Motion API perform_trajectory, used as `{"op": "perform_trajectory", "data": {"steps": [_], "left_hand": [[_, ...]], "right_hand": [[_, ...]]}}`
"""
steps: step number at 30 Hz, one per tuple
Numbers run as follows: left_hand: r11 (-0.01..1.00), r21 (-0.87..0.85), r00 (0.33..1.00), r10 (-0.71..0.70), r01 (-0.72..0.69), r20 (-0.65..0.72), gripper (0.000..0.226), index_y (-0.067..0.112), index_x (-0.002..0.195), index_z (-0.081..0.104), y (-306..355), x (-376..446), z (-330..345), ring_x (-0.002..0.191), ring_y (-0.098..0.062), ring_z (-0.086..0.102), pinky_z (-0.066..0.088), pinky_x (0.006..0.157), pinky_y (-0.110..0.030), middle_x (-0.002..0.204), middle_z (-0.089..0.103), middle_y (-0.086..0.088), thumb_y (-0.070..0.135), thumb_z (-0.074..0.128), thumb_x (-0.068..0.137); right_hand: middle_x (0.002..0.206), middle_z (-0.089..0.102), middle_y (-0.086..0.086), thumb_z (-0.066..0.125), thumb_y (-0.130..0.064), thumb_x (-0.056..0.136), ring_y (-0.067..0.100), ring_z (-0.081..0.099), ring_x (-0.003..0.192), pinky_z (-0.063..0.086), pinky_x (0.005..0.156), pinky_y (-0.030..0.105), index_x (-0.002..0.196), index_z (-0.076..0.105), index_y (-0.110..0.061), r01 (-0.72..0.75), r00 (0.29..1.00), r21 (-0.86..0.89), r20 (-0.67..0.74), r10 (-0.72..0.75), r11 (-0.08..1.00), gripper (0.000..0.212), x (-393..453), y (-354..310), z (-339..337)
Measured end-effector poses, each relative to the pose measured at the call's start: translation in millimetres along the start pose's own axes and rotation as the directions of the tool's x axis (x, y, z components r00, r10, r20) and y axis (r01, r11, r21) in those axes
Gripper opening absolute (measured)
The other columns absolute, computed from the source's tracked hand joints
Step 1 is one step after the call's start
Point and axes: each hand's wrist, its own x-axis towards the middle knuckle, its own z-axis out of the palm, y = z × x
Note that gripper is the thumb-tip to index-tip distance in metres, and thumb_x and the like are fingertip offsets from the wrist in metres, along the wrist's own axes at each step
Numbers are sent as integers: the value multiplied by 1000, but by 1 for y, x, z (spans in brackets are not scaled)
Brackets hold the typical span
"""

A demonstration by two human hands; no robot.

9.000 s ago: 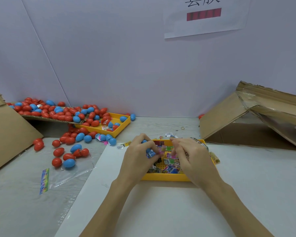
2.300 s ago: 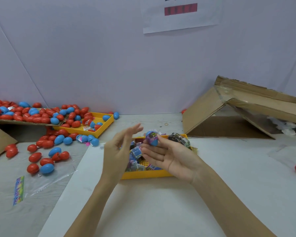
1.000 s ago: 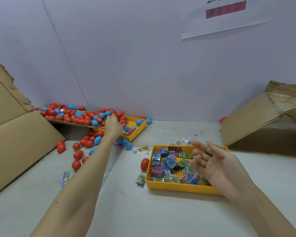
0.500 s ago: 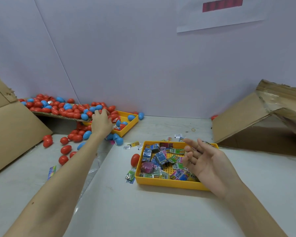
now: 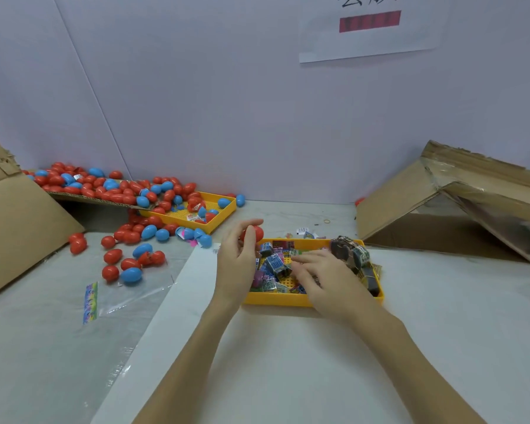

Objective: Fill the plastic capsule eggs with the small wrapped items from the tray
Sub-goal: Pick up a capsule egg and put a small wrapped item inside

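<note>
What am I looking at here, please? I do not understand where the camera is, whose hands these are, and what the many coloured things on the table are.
There is no machine here. A person wears one camera on the head, so you look down at their own two arms.

The left hand holds a red egg, a plastic capsule, at its fingertips. The right hand reaches palm down into the near yellow tray, which holds small wrapped items. Whether it grips one already, I cannot tell.

At the far left lies a heap of red and blue eggs on a cardboard sheet; some have spilled into a second yellow tray and onto the table. An opened cardboard box lies at the right, and a paper sign hangs on the wall.
</note>
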Motion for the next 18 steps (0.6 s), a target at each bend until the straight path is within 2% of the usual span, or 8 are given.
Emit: {"op": "perform_trajectory", "data": {"steps": [2, 3, 6, 8, 10, 13, 16, 18], "left_hand": [[997, 33, 997, 70, -71, 25, 27, 23, 120, 66, -2, -2, -2, 91, -10, 67, 54, 74, -16, 108, 64, 8, 24, 41, 110], [993, 55, 994, 104, -105, 26, 24, 23, 119, 65, -4, -2, -5, 91, -13, 68, 55, 75, -18, 109, 63, 7, 23, 43, 109], [979, 107, 985, 171, -174, 37, 18, 20, 117, 68, -9, -1, -13, 104, -17, 68, 57, 85, -24, 114, 61, 7, 16, 56, 104], [973, 143, 983, 174, -180, 50, 20, 18, 112, 70, -11, -2, -14, 107, -12, 65, 55, 87, -22, 113, 63, 7, 7, 59, 100], [970, 174, 985, 157, -167, 69, 23, 15, 102, 70, -8, -5, -12, 102, -5, 62, 52, 83, -17, 105, 66, 4, 3, 51, 100], [989, 85, 986, 105, -117, 129, 35, 11, 86, 67, -3, -10, -9, 91, -5, 60, 47, 73, -12, 93, 63, -2, 17, 34, 95], [981, 138, 987, 121, -135, 101, 42, 20, 78, 69, -2, -16, -3, 82, -5, 58, 43, 68, -10, 82, 58, 5, 43, 46, 104], [988, 134, 995, 69, -79, 78, 43, 24, 76, 73, -1, -16, 0, 79, -6, 59, 43, 69, -12, 76, 60, 7, 58, 54, 94]], "right_hand": [[129, 70, -4, 38, -38, 109, 11, 52, 129, 36, 114, 31, 117, 76, -12, -8, 997, -82, 71, 14, 997, 46, 0, 0, 0], [121, 73, 2, 36, -39, 109, 16, 58, 122, 41, 109, 34, 112, 76, -8, -24, 997, -77, 65, 29, 997, 51, 0, -1, 0], [98, 73, 18, 30, -42, 104, 32, 66, 96, 49, 91, 38, 99, 71, 4, -75, 995, 56, -64, 79, 996, 62, -1, -4, -2], [97, 74, 16, 35, -37, 104, 29, 67, 94, 51, 89, 44, 98, 72, 3, -32, 985, 97, -163, 47, 995, 55, -1, -3, -1], [101, 76, 6, 42, -30, 106, 17, 67, 99, 53, 93, 37, 103, 76, -6, 29, 966, 124, -257, 4, 992, 42, -1, -3, -1], [105, 75, -8, 47, -24, 105, 5, 66, 108, 53, 96, 32, 106, 79, -14, 113, 931, 181, -364, -40, 977, 33, 0, -4, -3], [111, 76, -6, 49, -24, 105, 8, 66, 114, 51, 101, 38, 110, 79, -12, 201, 909, 166, -400, -121, 965, 32, 0, -10, -2], [116, 75, -3, 51, -22, 105, 13, 65, 115, 49, 103, 36, 112, 78, -10, 272, 895, 82, -388, -221, 959, 31, -1, -15, -1]]}}
